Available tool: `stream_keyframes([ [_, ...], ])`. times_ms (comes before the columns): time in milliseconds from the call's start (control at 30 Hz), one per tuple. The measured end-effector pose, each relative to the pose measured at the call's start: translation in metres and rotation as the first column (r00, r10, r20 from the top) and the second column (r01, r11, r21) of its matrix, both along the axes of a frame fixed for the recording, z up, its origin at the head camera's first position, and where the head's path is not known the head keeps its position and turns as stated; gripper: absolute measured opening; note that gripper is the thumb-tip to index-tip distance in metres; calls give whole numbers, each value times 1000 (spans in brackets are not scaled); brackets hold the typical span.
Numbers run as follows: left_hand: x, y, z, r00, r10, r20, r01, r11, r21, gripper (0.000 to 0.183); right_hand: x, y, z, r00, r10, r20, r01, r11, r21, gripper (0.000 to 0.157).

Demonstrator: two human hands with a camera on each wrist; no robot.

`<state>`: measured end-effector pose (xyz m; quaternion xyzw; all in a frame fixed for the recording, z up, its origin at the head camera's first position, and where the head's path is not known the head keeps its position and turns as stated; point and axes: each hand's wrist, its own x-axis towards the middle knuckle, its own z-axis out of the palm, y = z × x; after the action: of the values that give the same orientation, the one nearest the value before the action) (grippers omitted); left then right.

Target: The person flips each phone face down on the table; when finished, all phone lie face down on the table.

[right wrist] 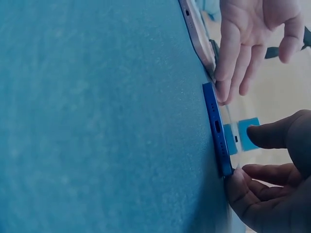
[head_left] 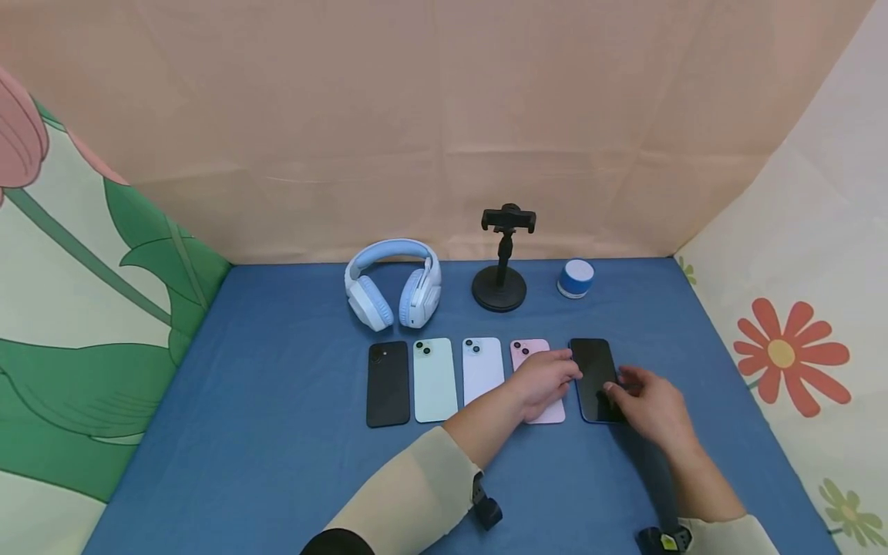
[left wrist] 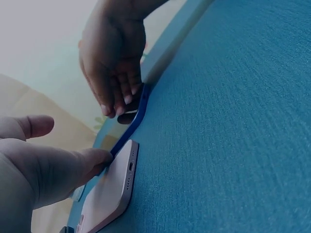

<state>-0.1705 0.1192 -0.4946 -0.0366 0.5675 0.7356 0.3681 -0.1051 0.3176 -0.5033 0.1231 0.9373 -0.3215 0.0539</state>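
A smartphone (head_left: 592,374) with a glossy black screen and a blue frame lies face up at the right end of a row of phones. My left hand (head_left: 543,383) reaches over the pink phone (head_left: 551,412), its extended fingertips at the dark phone's left edge. At the opposite long edge is my right hand (head_left: 652,408), fingers bent against the side. Its thumb is held apart from those fingers, over the screen. In the right wrist view, the blue frame (right wrist: 217,128) sits between both hands, low on the cloth.
Left of the pink phone lie a lavender phone (head_left: 482,370), a mint green phone (head_left: 435,381) and a black phone (head_left: 388,385), backs up. Behind them stand blue-white headphones (head_left: 395,248), a black phone stand (head_left: 499,289) and a blue-white round container (head_left: 576,278) on the blue cloth (head_left: 277,432).
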Motion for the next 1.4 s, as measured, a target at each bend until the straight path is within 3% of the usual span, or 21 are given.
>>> stream_keyframes([
  [433, -3, 0, -1, 998, 30, 62, -33, 999, 37, 57, -1, 3, 1, 999, -41, -15, 38, 983, -182, 57],
  [767, -6, -3, 0, 997, 19, 74, -23, 999, 47, 55, -2, -5, 11, 995, -94, -41, 81, 966, -246, 54],
  [1000, -9, -4, 2, 998, -10, 61, 8, 999, 38, 53, 0, -14, 20, 991, -96, -91, 73, 971, -229, 51],
  [1200, -10, -4, 8, 998, 1, 62, -4, 999, 44, 52, 2, -23, 23, 984, -68, -168, 37, 983, -182, 48],
  [1400, -14, -3, 12, 999, 12, 52, -16, 997, 76, 54, 5, -31, 22, 957, -46, -286, 13, 993, -115, 43],
])
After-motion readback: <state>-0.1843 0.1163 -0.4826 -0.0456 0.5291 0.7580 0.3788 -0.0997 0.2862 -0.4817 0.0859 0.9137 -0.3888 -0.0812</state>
